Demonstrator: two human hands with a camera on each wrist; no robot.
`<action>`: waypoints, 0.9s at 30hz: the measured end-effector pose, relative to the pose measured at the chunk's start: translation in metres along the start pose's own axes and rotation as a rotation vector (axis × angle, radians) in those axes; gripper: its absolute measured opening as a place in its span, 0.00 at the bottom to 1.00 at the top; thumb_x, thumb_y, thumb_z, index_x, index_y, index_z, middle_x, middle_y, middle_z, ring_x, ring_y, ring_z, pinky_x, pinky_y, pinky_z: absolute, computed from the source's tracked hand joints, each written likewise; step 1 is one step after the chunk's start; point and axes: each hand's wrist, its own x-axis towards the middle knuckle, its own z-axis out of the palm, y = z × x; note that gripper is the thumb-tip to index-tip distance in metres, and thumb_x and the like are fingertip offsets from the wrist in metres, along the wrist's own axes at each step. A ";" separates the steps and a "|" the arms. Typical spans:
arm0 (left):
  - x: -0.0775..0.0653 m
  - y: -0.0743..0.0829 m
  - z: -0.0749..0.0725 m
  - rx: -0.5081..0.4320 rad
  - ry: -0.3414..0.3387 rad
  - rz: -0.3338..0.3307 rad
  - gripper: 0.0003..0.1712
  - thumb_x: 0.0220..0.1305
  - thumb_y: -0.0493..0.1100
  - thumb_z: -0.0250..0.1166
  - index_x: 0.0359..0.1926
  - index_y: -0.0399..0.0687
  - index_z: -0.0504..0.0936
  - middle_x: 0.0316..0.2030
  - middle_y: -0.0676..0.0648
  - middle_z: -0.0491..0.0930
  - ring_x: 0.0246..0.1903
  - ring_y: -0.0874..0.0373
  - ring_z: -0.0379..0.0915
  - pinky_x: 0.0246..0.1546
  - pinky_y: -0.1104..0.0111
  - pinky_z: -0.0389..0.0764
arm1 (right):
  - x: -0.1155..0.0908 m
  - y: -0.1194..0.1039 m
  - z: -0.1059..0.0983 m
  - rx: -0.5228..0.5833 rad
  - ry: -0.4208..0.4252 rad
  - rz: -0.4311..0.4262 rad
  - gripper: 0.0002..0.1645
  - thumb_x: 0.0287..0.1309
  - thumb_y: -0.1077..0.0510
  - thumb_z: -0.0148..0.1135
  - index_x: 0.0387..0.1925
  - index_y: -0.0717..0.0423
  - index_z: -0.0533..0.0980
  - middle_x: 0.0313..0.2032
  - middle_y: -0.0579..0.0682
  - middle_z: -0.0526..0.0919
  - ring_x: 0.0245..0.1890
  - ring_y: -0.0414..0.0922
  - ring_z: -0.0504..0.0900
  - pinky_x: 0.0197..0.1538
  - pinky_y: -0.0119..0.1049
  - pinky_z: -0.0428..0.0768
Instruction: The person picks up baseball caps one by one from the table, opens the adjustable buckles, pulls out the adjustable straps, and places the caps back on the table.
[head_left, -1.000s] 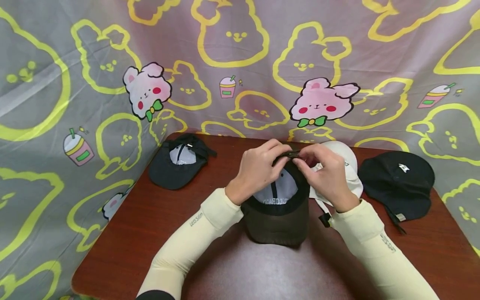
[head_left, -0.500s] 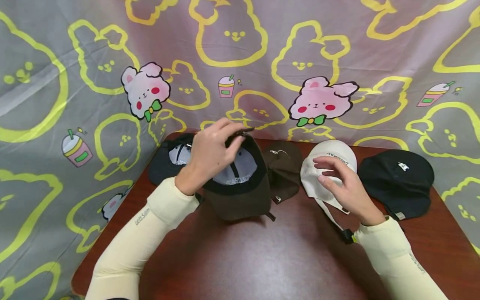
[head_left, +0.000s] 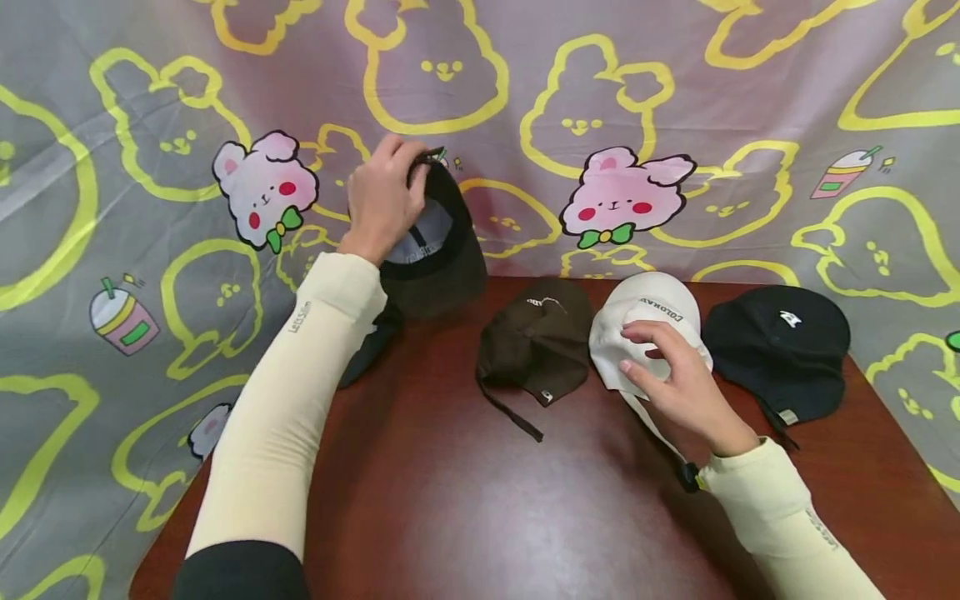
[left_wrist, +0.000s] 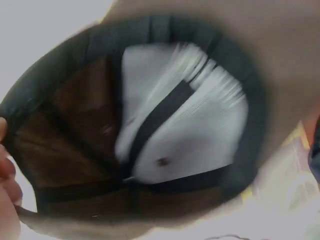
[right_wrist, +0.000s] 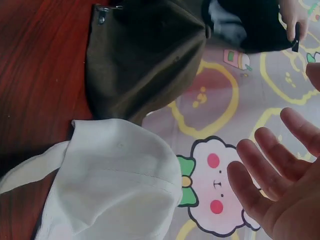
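Observation:
My left hand (head_left: 384,196) pinches a dark brown baseball cap (head_left: 442,287) by its back strap, up in front of the curtain at left. The brim hangs down and the inside faces me. In the left wrist view the cap's lining (left_wrist: 200,130) is pale with black tape, and fingertips show at the band's edge. My right hand (head_left: 686,387) hovers with loosely bent fingers in front of a white cap (head_left: 648,292), holding nothing. Left of that, a second brown cap (head_left: 536,333) lies on the table with its strap trailing forward.
A black cap (head_left: 780,350) lies at the right. Another dark cap (head_left: 371,354) sits at the left, mostly hidden behind my left arm and the raised cap. A patterned curtain (head_left: 510,75) closes off the back and left of the reddish-brown table (head_left: 480,517).
Both hands were on the held cap's strap; the right has let go and moved right. The left has carried the cap left and upward, uncovering the other brown cap.

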 end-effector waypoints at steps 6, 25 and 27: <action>-0.066 0.016 0.018 -0.046 -0.127 0.317 0.09 0.67 0.44 0.63 0.45 0.47 0.84 0.41 0.46 0.81 0.27 0.53 0.81 0.22 0.58 0.81 | -0.002 -0.002 -0.001 -0.006 0.004 0.001 0.28 0.52 0.67 0.69 0.57 0.56 0.75 0.54 0.52 0.80 0.53 0.27 0.73 0.53 0.24 0.72; -0.181 0.000 0.084 -0.124 -0.450 0.138 0.09 0.62 0.43 0.68 0.44 0.53 0.85 0.41 0.51 0.81 0.31 0.58 0.80 0.29 0.62 0.82 | -0.012 -0.004 0.002 -0.007 -0.054 0.015 0.25 0.55 0.67 0.68 0.56 0.60 0.75 0.55 0.53 0.79 0.53 0.30 0.73 0.53 0.28 0.74; -0.185 0.000 0.081 -0.122 -0.438 0.130 0.09 0.61 0.43 0.69 0.43 0.53 0.86 0.41 0.52 0.82 0.32 0.58 0.81 0.29 0.62 0.82 | -0.013 -0.004 0.001 -0.025 -0.057 0.009 0.25 0.54 0.67 0.68 0.55 0.60 0.76 0.54 0.52 0.80 0.52 0.30 0.73 0.52 0.28 0.74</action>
